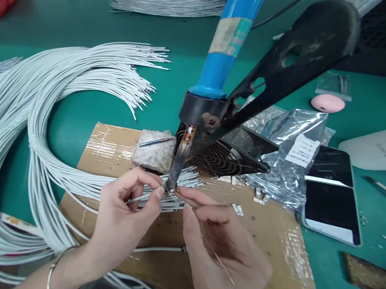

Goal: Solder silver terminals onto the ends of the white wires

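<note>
One wire (134,199) is held in the left hand (129,227), its end brought up under the tip of the iron (220,51), above the cardboard (268,249). The left thumb and forefinger are closed in a pinch near that end; whether a metal tab is gripped there too cannot be told, as the spot is small and partly covered. Solder (232,282) is gripped between the thumb and fingers of the right hand (228,251), and its front end is led toward the same tip.

The joint in hand is judged to be partway made. Nearer the body, another wire end carries a dark fitting (184,249) and seems to have been dealt with. Much appears to be left: a large bundle (39,124) is laid out at the left, no tabs being made out on its ends, and loose tabs (237,209) are scattered to the right of the hands.
</note>
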Motion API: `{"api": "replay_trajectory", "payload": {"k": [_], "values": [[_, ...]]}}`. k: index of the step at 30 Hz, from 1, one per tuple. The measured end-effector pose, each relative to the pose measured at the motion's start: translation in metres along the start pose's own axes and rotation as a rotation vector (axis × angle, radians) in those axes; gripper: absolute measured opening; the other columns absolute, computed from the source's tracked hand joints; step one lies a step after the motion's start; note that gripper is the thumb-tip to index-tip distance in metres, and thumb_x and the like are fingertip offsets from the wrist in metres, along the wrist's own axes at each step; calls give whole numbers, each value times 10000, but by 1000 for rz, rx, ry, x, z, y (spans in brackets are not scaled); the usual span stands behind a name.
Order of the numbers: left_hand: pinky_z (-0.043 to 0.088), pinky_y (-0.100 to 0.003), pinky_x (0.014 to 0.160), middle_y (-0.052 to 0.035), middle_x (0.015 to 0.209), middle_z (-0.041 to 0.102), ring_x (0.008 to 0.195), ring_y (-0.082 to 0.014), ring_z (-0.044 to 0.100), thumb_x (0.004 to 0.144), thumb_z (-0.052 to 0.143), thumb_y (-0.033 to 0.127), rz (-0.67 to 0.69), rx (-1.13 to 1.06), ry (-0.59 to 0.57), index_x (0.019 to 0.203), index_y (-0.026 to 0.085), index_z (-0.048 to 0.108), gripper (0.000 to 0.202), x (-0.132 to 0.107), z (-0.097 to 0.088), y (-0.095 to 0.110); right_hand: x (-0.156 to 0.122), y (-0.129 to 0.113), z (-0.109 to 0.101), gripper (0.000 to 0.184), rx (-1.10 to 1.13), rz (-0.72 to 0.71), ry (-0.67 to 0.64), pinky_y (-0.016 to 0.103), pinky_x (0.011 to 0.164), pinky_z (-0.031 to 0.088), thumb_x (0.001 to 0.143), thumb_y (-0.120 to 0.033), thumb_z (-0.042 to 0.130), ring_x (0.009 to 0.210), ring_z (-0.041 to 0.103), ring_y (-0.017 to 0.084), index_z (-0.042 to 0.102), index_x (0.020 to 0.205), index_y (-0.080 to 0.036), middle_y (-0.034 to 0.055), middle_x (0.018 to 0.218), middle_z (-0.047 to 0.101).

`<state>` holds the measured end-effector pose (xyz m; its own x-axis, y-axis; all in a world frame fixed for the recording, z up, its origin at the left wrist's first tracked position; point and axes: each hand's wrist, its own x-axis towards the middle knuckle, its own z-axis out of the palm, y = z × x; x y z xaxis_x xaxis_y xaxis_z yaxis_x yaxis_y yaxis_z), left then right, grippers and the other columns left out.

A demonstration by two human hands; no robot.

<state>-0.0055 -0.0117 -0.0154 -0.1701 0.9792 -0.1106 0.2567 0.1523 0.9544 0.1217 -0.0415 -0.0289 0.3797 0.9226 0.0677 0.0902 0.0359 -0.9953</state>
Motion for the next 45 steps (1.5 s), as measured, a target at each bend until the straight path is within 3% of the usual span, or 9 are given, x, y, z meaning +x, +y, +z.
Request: {"api": "replay_trajectory", "payload": {"k": [19, 24, 36, 45], "values": [[290, -225, 491, 8, 838, 745, 545, -90, 387, 808, 689, 70, 14, 5, 6, 750, 205, 695, 147, -2, -2, -2, 0, 4, -1, 162, 23, -23, -27, 291, 839, 635, 919, -142, 717, 898, 773, 172, 673, 785, -221, 42, 1043, 813], [278, -216, 483, 22, 832, 740, 530, -81, 341, 805, 683, 65, 16, 5, 2, 758, 203, 696, 146, -2, -2, -3, 1, 5, -2, 165, 18, -16, -50, 318, 877, 629, 918, -158, 720, 909, 769, 180, 660, 777, -217, 49, 1032, 808], [265, -220, 481, 9, 812, 716, 529, -86, 325, 824, 691, 123, -16, 32, -1, 760, 196, 681, 97, -3, -1, -7, 1, 6, -2, 191, -5, 5, -27, 317, 861, 645, 916, -181, 725, 888, 782, 189, 645, 744, -208, 59, 1001, 815], [275, -249, 503, -22, 808, 667, 565, -107, 399, 871, 687, 217, -75, 25, -4, 790, 195, 689, 84, -7, -1, -11, 7, 11, -4, 195, 89, 50, -73, 237, 808, 664, 908, -165, 729, 875, 803, 167, 644, 739, -213, 29, 959, 823]]}}
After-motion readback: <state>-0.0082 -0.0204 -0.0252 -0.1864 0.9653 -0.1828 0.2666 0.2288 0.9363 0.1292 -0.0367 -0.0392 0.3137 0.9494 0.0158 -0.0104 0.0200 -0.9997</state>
